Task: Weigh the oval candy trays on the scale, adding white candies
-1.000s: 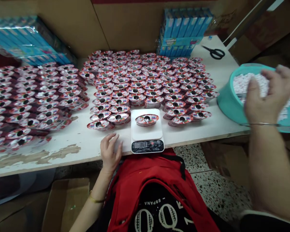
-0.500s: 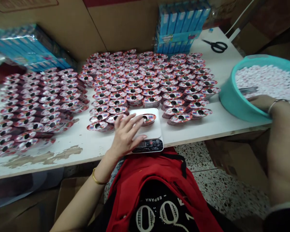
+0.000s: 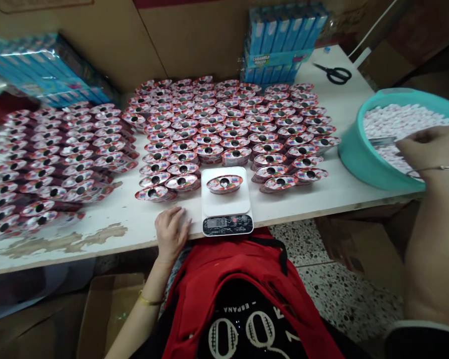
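Note:
A white kitchen scale [image 3: 226,205] lies at the table's front edge, its display reading what looks like 863. One red-and-white packet [image 3: 225,184] stands on it, with a round hole in its top and something white inside. My left hand [image 3: 171,230] rests on the table edge left of the scale, fingers loosely bent and apart, holding nothing. Over the turquoise basin [image 3: 370,172], my right hand [image 3: 430,145] has its fingers closed beside a flat metal piece [image 3: 381,141]. Whatever those fingers hold is hidden. Small white wrapped pieces [image 3: 411,115] fill the basin.
Rows of similar packets [image 3: 224,122] cover the middle of the table; another group [image 3: 56,164] stands at the left. Blue boxes [image 3: 284,45] and a blue pack [image 3: 48,70] stand behind. Black-handled scissors [image 3: 336,75] lie at the back right. The table surface [image 3: 71,242] is peeling in front.
My left hand has left the packet on the scale and moved down-left to the table edge, uncovering the display. My right hand has risen from the basin's near rim to above the white pieces.

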A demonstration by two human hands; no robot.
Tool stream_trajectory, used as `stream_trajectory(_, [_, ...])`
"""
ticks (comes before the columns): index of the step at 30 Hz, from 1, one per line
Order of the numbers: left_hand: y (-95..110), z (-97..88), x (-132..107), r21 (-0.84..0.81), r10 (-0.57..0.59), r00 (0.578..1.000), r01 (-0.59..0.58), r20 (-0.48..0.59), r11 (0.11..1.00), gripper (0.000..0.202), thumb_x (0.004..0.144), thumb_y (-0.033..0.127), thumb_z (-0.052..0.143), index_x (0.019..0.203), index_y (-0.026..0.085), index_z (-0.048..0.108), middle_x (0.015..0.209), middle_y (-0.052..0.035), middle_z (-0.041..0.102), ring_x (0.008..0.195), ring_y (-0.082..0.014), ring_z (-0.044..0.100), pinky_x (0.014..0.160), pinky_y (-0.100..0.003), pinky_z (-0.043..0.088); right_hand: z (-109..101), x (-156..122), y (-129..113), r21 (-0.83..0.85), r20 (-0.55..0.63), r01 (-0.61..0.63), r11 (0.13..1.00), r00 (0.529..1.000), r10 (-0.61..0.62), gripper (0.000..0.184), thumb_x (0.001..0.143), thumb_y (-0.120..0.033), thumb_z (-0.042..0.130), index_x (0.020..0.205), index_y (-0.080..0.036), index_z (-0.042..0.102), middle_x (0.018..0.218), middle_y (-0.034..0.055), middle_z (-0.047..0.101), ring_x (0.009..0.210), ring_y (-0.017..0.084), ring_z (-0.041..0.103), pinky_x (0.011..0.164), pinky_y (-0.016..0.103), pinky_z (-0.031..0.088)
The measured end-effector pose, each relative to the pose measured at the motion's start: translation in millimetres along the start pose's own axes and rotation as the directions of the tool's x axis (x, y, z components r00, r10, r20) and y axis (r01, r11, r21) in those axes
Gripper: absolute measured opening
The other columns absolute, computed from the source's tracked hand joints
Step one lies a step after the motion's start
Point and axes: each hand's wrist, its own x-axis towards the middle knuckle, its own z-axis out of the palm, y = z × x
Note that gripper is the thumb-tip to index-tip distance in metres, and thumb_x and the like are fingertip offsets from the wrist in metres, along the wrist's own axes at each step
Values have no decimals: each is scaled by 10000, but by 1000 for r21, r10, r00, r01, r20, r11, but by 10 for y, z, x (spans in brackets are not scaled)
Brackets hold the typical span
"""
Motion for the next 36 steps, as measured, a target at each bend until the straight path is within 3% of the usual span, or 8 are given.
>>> stream_trajectory(3, [-8,38,1,27,9,1000,-8,-26,1000,314,835,291,606,1134,196,589,1118,-117,629,1038,-233,568,935,-396,402,-153,-636,-526,461,-31,285,840,952,-306,243,780,-233,664,917,-33,686,762,129,665,575,88,519,587,308,415])
stream_trajectory(9, [-2,27,2,37,8,998,-6,-56,999,308,840,292,599,1133,198,583,1106,-115,630,1017,-227,571,925,-391,401,-21,-1864,-1551,680,112,637,364,400,-910,54,812,-118,574,783,-126,618,759,32,589,688,113,516,639,258,410])
stream_trajectory(13, [-15,38,-19,35,3,997,0,-74,999,301,842,285,591,1129,197,581,1098,-114,628,1009,-223,567,925,-387,396,258,-2054,-1785,642,221,696,322,234,-947,109,771,-52,536,825,-112,610,776,43,562,683,125,478,644,262,387])
stream_trajectory(18, [-13,50,-17,37,2,997,1,-75,999,284,834,292,600,1099,192,585,1082,-111,629,994,-220,564,914,-377,397,293,-1992,-1757,771,212,520,367,334,-918,104,798,-120,560,863,-130,641,825,54,595,733,138,509,681,280,402])
stream_trajectory(21, [-5,50,-11,35,-8,997,11,-74,999,289,830,299,603,1099,195,590,1082,-110,632,991,-222,568,917,-382,400,248,-1967,-1654,898,371,45,437,455,-810,118,819,-274,619,787,-162,637,711,18,571,659,120,501,622,270,404])
stream_trajectory(26, [-1,53,-14,21,-23,998,24,-56,999,292,826,295,609,1100,193,601,1091,-114,633,1012,-226,573,929,-392,402,323,-1985,-1450,718,657,-584,380,385,-648,302,667,-400,788,784,-168,633,754,13,595,586,80,491,497,220,351])
stream_trajectory(31, [-8,62,-31,15,-57,998,58,-38,998,275,828,306,602,1080,197,611,1112,-115,630,1030,-230,575,940,-403,398,384,-2027,-1441,752,646,-502,427,437,-625,318,676,-426,786,765,-161,633,626,-31,528,505,51,399,458,205,264])
stream_trajectory(36, [1,54,-25,24,-51,998,52,-44,998,259,830,295,601,1071,199,607,1089,-110,635,1007,-226,579,918,-394,410,419,-2073,-1612,897,398,-44,440,514,-760,300,774,-455,691,778,-158,652,698,-8,571,611,91,450,581,241,362])
